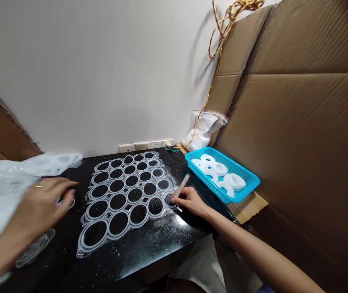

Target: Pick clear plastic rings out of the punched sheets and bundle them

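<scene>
A translucent sheet of joined rubbery rings (132, 179), with round holes in rows, lies flat on the black tabletop. My right hand (190, 200) pinches a short, flat, pale stick (182, 185) over the ring at the sheet's near right corner. The stick leans up to the right; its lower end is hidden by my fingers. Left of the sheet hovers my left hand (44, 203), slightly blurred, thumb and fingers apart with nothing between them. Loose thin clear rings (36, 249) lie in a heap below that hand, and another thin ring (71, 203) shows beyond its fingertips.
A blue plastic basket (254, 181) holding several white rings stands at the right. White translucent sheets (5, 179) are piled at the left. Behind are wall sockets (141, 146), a clear bag (206, 126) with white contents and a hanging yellow wire (209, 91). Cardboard (298, 134) walls the right side.
</scene>
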`<move>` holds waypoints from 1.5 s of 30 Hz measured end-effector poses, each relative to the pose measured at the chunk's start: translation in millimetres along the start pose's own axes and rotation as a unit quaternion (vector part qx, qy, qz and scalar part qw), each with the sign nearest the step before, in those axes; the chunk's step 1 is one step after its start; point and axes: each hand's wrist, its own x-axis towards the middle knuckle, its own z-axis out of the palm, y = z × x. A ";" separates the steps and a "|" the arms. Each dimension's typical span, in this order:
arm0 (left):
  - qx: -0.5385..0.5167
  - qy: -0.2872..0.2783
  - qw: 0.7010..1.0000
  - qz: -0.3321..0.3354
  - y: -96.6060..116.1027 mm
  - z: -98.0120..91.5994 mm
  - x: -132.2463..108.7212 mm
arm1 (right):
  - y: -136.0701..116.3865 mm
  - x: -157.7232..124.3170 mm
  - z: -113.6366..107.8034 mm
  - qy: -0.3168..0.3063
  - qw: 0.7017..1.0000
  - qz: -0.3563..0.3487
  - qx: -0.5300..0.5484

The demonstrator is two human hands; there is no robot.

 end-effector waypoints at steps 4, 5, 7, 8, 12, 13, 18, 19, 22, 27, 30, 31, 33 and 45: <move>-0.147 -0.100 0.957 0.228 114.8 44.2 -7.2 | -0.4 -1.3 0.3 0.011 1.000 0.001 -0.017; -0.164 -0.137 0.941 0.260 135.3 53.8 -10.6 | -0.6 -1.6 0.1 0.012 1.000 0.002 -0.019; -0.191 -0.178 0.921 0.289 165.2 68.5 -16.6 | -1.1 -2.6 -0.6 0.014 1.000 0.002 -0.023; -0.201 -0.191 0.915 0.293 175.1 73.6 -18.9 | -1.4 -3.1 -0.9 0.016 1.000 0.000 -0.022; -0.227 -0.205 0.902 0.306 193.9 85.1 -23.4 | -2.7 -4.6 -1.1 0.023 1.000 -0.011 -0.012; -0.229 -0.205 0.901 0.306 195.7 86.7 -24.0 | -3.0 -4.7 -0.9 0.022 1.000 -0.011 -0.014; -0.235 -0.206 0.906 0.284 199.2 91.1 -26.7 | -2.0 -4.6 -0.3 0.021 0.999 -0.011 -0.034; -0.239 -0.207 0.906 0.280 199.5 91.5 -26.9 | -1.6 -4.6 -0.4 0.022 0.999 -0.011 -0.034; -0.247 -0.215 0.905 0.272 200.4 92.4 -27.0 | -0.7 -4.5 -1.1 0.018 0.998 -0.015 -0.050; -0.233 -0.233 0.904 0.272 201.3 92.6 -27.6 | -1.1 -5.5 -1.6 0.006 0.995 -0.053 -0.089; -0.244 -0.230 0.902 0.271 200.7 91.9 -27.4 | -1.3 -7.7 -0.8 -0.005 0.988 -0.107 -0.107; -0.251 -0.229 0.901 0.269 200.3 91.7 -27.1 | -1.3 -8.6 -0.4 -0.010 0.984 -0.130 -0.118; -0.262 -0.231 0.899 0.265 199.3 91.4 -26.3 | -1.7 -10.3 -0.1 -0.015 0.973 -0.174 -0.152; -0.305 -0.288 0.873 0.249 193.2 85.2 -22.0 | -16.3 28.9 -13.5 0.035 0.815 -0.271 -0.511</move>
